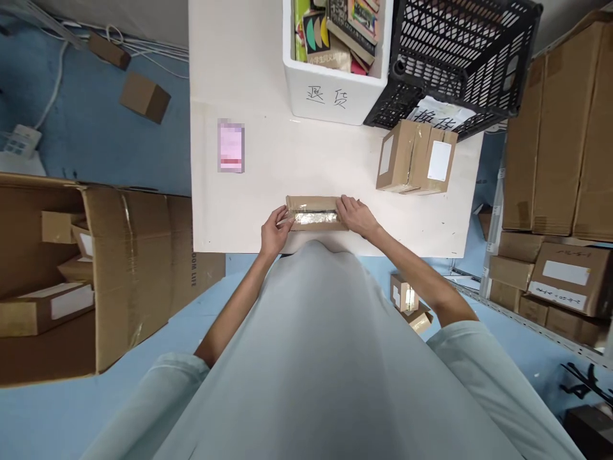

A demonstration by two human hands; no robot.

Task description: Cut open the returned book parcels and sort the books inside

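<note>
A small flat cardboard box (313,206) with clear tape along its front side lies near the front edge of the white table (268,179). My left hand (274,231) pinches the tape end at the box's left corner, fingers closed. On the box's right end rests my right hand (355,215), fingers pressed down over its top and side, holding it in place.
A taped cardboard parcel (416,158) stands to the right on the table. Behind are a white foam bin (335,96) of books and a black plastic crate (460,57). A pink item (230,147) lies left. Large open carton (96,268) on the floor left; stacked boxes (555,191) right.
</note>
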